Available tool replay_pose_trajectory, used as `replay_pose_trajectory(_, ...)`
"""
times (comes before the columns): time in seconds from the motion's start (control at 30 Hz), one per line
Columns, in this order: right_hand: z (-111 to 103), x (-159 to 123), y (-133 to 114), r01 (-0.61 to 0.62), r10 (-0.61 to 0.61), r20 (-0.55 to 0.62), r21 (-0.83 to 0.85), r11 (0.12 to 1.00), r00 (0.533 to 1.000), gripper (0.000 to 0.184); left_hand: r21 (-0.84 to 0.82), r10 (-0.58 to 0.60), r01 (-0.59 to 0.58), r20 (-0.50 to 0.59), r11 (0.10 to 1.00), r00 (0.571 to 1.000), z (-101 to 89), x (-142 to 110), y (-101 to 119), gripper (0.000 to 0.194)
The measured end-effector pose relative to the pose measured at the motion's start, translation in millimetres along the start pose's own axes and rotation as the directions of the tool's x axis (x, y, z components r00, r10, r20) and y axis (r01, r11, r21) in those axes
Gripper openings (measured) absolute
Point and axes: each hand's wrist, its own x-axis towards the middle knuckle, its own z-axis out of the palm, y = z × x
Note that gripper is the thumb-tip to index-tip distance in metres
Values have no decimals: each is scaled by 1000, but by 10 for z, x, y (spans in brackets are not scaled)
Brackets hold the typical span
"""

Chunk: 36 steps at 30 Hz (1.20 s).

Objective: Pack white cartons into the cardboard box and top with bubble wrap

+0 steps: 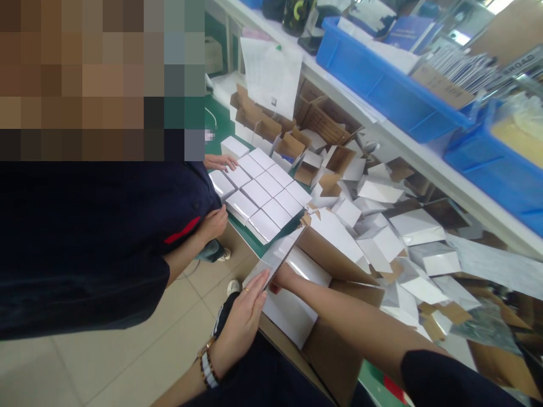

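A brown cardboard carton (335, 339) with a white outer side stands open close in front of me. My left hand (241, 311), wearing a ring and a wristwatch, grips the carton's near-left wall, its fingers stretched along the upper edge. Inside the carton, my right hand (285, 278) reaches down beside that wall with its fingers curled; the wall hides part of them. Glossy white boxes (292, 316) lie in the carton below my right hand. Beyond it, several white boxes (271, 186) sit in tight rows on the green tabletop (254, 240).
A co-worker in a dark shirt (93, 243) stands at the left, one hand (223, 163) on the white boxes. Loose white cartons (382, 243) are heaped at the right. Blue bins (382, 85) stand on a shelf above. Open boxes (263, 124) stand at the back.
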Motion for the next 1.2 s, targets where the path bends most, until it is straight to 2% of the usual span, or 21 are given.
replay_pose_trajectory(0.27, -127, 93, -76, -94, 93, 80, 6, 996, 992, 24, -3, 28, -28, -1, 1000, 1000, -33, 8, 55, 51)
replay_pose_trajectory(0.43, -136, 147, -122, -70, 80, 107, -91, 993, 991, 24, 25, 13, -13, -5, 1000, 1000, -18, 2, 42, 54)
replay_pose_trajectory(0.53, -161, 2, -15, -3, 16, 60, -212, 977, 998, 28, 9, 21, -21, -2, 1000, 1000, -20, 3, 48, 53)
replay_pose_trajectory(0.63, -203, -321, 270, 32, 10, 98, -417, 908, 995, 27, -7, 36, -36, -10, 999, 999, -28, 4, 64, 53)
replay_pose_trajectory(0.73, -191, -646, 585, 53, 63, 163, -622, 781, 985, 21, 3, 49, -49, -13, 999, 999, -38, -1, 67, 53)
replay_pose_trajectory(0.8, -138, -763, 713, 80, 68, 177, -711, 698, 982, 17, 5, 50, -50, -17, 999, 999, -44, -7, 60, 53)
replay_pose_trajectory(0.9, -44, -763, 765, 127, 71, 212, -787, 604, 975, 16, -4, 52, -52, -21, 999, 998, -48, -19, 43, 52)
replay_pose_trajectory(1.0, -8, -652, 757, 164, 81, 249, -816, 555, 965, 19, -2, 49, -49, -20, 999, 999, -47, -32, 30, 52)
replay_pose_trajectory(1.2, -28, -549, 705, 156, 91, 255, -798, 582, 963, 23, 1, 59, -59, -33, 998, 998, -61, -40, 44, 49)
